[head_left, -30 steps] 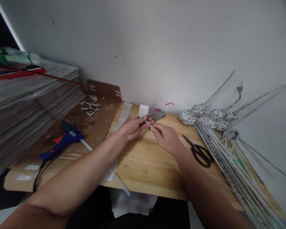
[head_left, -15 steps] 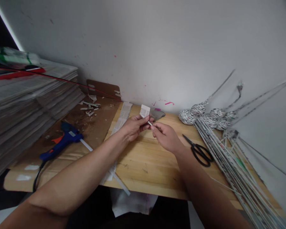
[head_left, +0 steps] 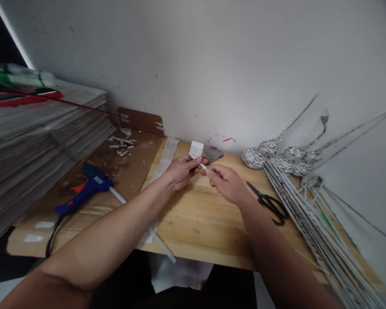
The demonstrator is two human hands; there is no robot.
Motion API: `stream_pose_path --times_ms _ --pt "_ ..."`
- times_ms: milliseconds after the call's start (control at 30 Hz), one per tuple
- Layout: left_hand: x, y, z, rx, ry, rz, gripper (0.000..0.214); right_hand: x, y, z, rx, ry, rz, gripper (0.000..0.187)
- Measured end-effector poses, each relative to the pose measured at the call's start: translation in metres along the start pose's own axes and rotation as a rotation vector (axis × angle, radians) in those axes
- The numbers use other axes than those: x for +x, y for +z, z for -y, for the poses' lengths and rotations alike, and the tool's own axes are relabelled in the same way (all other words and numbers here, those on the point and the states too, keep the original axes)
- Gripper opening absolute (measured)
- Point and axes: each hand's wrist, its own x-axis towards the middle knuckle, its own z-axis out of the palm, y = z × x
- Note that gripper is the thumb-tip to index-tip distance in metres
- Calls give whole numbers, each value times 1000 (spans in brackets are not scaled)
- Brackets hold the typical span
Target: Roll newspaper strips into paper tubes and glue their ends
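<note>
A strip of printed newspaper (head_left: 197,149), partly rolled into a thin tube, is held above the middle of the wooden table (head_left: 193,223). My left hand (head_left: 185,171) pinches it between thumb and fingers, with the flat printed end sticking up past the thumb. At the tube's lower right end, the thumb and fingers of my right hand (head_left: 225,181) close on its tip. Black scissors (head_left: 270,204) lie just right of my right hand. Under my left forearm runs a row of flat newspaper strips (head_left: 164,163).
On the left, a blue glue gun (head_left: 86,189) with a glue stick rests on brown cardboard (head_left: 131,171) near paper scraps (head_left: 124,143). A tall newspaper stack (head_left: 67,124) stands behind it. At right lie rolled paper sticks (head_left: 305,219) and woven paper balls (head_left: 252,158).
My right hand has shifted slightly right along the tube, and its fingers have turned a little. The left hand stays almost in place, still pinching the strip.
</note>
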Motion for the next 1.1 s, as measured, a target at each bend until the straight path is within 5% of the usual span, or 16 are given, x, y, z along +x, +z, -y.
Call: stream_pose_path --times_ms 100,300,533,833,1100 --pt "0 1 -2 1 2 -26 10 0 -2 -1 -122 -86 -60 33" --pt "-1 0 -1 2 21 10 17 4 -4 -10 309 165 150 44" --pt "0 2 -3 14 43 -105 14 -1 -4 -1 -305 -156 -69 28" --pt "0 1 -1 12 80 -24 18 4 -1 -10 278 178 165 40" --pt "0 -1 0 68 101 -24 32 5 4 -14 9 30 55 36"
